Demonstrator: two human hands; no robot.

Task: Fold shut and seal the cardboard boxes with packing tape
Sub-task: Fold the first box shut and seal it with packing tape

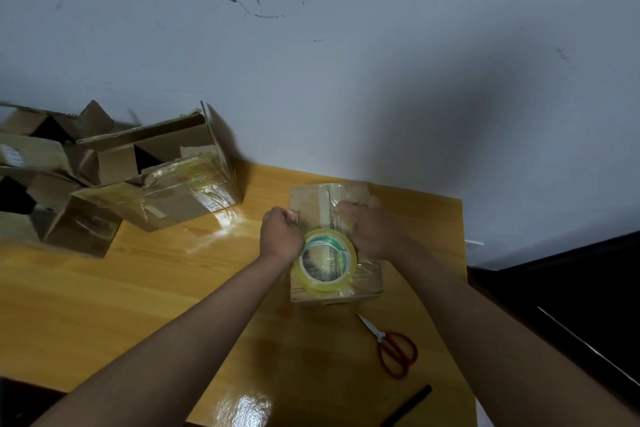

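Note:
A small cardboard box (311, 199), closed and glossy with clear tape, stands on the wooden table (138, 288) in front of me. A roll of clear packing tape (325, 262) with a green-and-white core sits over the box's near top. My left hand (280, 234) is curled beside the roll at the box's left edge, and what it holds is hidden. My right hand (372, 229) rests on the box top, its fingers pressing down on the tape along the centre seam.
Several other cardboard boxes (166, 191) are piled at the table's left, some open, one wrapped in tape. Red-handled scissors (394, 347) lie near the front right of the box. A black pen (408, 404) lies at the table's near edge. A marked white wall (311, 62) stands behind.

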